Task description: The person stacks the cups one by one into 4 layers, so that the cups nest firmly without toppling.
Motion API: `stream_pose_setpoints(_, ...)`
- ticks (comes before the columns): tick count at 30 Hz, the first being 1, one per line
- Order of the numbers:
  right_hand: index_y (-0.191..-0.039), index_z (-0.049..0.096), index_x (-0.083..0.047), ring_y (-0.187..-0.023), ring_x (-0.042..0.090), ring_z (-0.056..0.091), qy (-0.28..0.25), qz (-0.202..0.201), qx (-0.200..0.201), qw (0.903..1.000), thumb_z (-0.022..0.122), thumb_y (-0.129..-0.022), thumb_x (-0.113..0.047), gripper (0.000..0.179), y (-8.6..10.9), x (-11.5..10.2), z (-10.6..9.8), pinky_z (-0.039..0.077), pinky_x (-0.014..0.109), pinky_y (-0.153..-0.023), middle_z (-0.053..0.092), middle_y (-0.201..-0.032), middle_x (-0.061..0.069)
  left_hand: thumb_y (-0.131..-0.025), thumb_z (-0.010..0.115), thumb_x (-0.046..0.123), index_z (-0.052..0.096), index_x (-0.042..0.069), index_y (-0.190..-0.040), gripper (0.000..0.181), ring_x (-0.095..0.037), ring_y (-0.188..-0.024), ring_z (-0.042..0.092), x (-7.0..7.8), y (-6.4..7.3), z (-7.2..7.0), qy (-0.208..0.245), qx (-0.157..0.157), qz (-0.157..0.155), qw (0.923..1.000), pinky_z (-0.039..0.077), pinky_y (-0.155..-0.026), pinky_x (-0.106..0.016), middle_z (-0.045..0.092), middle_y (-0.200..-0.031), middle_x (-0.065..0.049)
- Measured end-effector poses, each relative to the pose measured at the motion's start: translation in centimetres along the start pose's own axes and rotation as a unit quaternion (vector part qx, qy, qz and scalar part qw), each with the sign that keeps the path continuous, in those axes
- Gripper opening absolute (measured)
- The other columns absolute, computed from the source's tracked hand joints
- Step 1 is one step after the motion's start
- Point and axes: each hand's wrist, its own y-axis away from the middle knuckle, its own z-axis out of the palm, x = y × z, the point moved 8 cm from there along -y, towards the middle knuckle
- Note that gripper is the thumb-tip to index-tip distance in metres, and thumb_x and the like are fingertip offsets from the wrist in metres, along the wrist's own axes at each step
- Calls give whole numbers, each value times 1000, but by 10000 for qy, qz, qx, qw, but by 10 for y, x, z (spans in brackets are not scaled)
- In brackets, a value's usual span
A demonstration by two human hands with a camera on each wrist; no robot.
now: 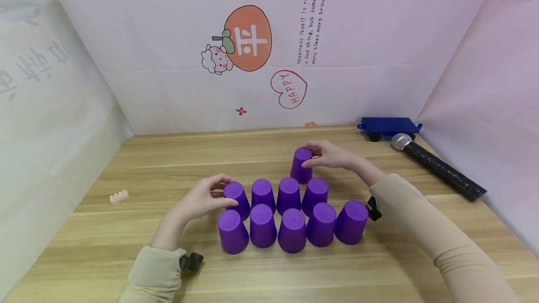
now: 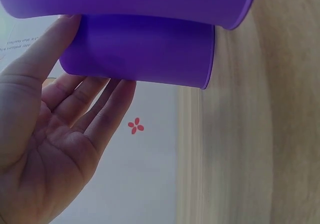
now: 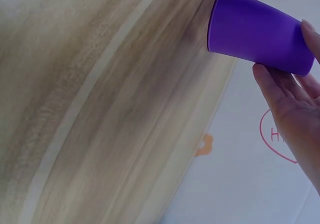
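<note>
Landmark for all places: the front row of cups (image 1: 292,232).

Nearest on the wooden table (image 1: 261,277): the front row itself, 5 purple cups, each mouth down, side by side.

Directly beyond it: the second row (image 1: 288,196), 4 cups of the same kind, also mouth down, one fewer than the front row. Behind the front row's left end, the left hand (image 1: 205,196) grips the leftmost cup (image 1: 237,196), thumb on one side, fingers on the other.

Left of the front row, well apart: 1 small beige brick (image 1: 119,196) with studs.

Farther back, beyond the front row's right half and just behind the second row: the tenth cup (image 1: 301,167), mouth down, pinched near its base between thumb and fingers of the right hand (image 1: 332,155). Whether its rim touches the table cannot be told.

Right of the front row and beyond, well apart: 1 microphone (image 1: 442,168), and past its head 1 blue toy wagon (image 1: 389,126). Farthest: a white printed cloth (image 1: 168,36).

Count: 10 cups (5 + 4 + 1); 1 brick, 1 microphone, 1 wagon.

Step in hand, as judged: arranging the cups in rows, the person's left hand steadying or aligning the second row while the right positions the tenth cup. Next move probably calls for keeping that cup level and off its neighbours, with a light left grip so the close-set cups are not nudged.
</note>
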Motion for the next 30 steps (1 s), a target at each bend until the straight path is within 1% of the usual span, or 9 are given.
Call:
stream_pose_setpoints(8,-130,49,0,-108,25,60,1,14,-164,9999,69,-86,-18,52,0,-4,4,50,39,-96,62,-121,15,-77,78,23,59,7,-114,45,-25,-107,61,0,0,0,35,7,41,10000,53,-94,-33,66,-108,-8)
stream_pose_setpoints(11,-131,48,1,-109,25,60,-29,10,-203,9998,68,-87,-17,51,-1,-4,5,50,39,-96,62,-121,16,-77,78,23,59,7,-114,45,-26,-107,61,0,0,0,45,1,47,10000,53,-95,-34,66,-109,-8)
stream_pose_setpoints(14,-134,44,2,-115,30,58,-57,90,-222,9997,69,-86,-17,57,0,-2,4,48,42,-101,59,-126,19,-77,78,23,59,7,-115,45,-26,-107,61,0,0,0,39,8,27,10000,53,-95,-35,66,-109,-8)
stream_pose_setpoints(17,-139,39,2,-123,37,51,-51,235,-209,9995,69,-86,-19,64,3,-1,2,43,47,-105,52,-134,23,-77,78,24,59,7,-115,46,-26,-107,61,0,0,1,39,23,12,10000,53,-95,-36,66,-109,-8)
stream_pose_setpoints(20,-141,36,1,-128,41,45,-91,356,-146,9992,68,-87,-19,66,8,0,-4,41,51,-106,46,-139,24,-77,78,23,59,7,-114,46,-26,-107,61,1,0,1,70,38,-13,10000,53,-96,-36,66,-109,-8)
stream_pose_setpoints(25,-141,34,1,-128,44,43,-182,258,33,9995,66,-88,-14,64,22,2,-17,41,52,-105,42,-141,27,-76,79,23,59,7,-114,45,-26,-106,62,0,-1,1,124,56,5,9999,53,-96,-36,66,-108,-9)
stream_pose_setpoints(30,-142,33,2,-128,47,41,-160,198,227,9994,64,-89,-12,62,40,10,-25,37,56,-107,39,-142,29,-77,78,22,59,7,-114,45,-25,-106,62,-2,0,1,126,49,75,9999,53,-95,-35,66,-109,-9)
